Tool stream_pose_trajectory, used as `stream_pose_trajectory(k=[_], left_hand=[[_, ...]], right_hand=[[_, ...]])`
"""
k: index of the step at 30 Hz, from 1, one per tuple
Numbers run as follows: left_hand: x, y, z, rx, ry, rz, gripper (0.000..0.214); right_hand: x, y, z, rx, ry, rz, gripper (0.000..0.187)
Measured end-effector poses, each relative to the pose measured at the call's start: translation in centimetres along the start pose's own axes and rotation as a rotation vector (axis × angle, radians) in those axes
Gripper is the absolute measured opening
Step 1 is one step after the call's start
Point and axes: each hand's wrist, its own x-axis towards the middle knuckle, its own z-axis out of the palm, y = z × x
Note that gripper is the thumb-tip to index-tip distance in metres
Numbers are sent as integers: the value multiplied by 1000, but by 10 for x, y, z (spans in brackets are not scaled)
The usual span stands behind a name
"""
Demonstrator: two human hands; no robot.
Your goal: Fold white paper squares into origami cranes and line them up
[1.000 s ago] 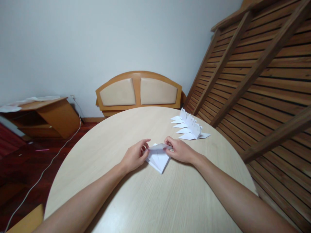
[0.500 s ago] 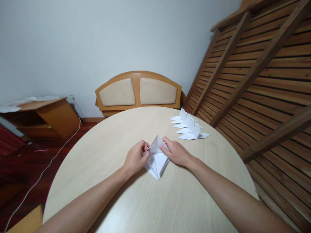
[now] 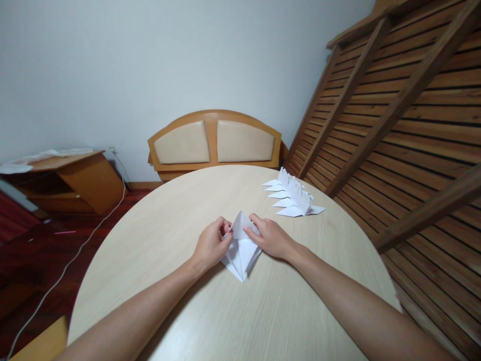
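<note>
A sheet of white folded paper (image 3: 244, 253) is held between my hands over the middle of the round table. It is diamond-shaped, with one point toward me and a triangular top pointing away. Creases run down its front. My left hand (image 3: 215, 240) pinches the paper's left edge between thumb and curled fingers. On the opposite side, my right hand (image 3: 271, 236) grips the right edge, its thumb lying on the front face. The fingers behind the paper are hidden. Beyond my right hand, a row of several folded white paper pieces (image 3: 295, 195) stands nested together.
The pale round table (image 3: 158, 225) fills the foreground. Behind it stands a wooden headboard (image 3: 212, 143) with cream panels. Slatted wooden boards (image 3: 406, 115) lean at the right. A low cabinet (image 3: 84, 183) and a white cable (image 3: 80, 248) are at the left.
The folded paper has shifted slightly left and toward me, and its top flap sits more evenly between my hands. Both hands keep their grip. The row of paper pieces has not moved.
</note>
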Motion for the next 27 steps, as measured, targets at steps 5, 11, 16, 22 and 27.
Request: stream_pose_trajectory(k=[5, 11, 16, 22, 27], left_hand=[[-3, 6, -3, -7, -47, 44, 16], [-1, 3, -4, -99, -85, -8, 30], [2, -5, -1, -132, -62, -61, 28], [2, -4, -2, -162, -20, -113, 29], [1, -3, -1, -187, -44, -116, 27]], right_hand=[[0, 2, 0, 31, -1, 19, 19], [0, 3, 0, 78, -2, 12, 19], [-2, 5, -5, 201, -5, 36, 22], [-2, 11, -6, 357, -28, 55, 35], [-1, 18, -4, 384, -37, 94, 23]])
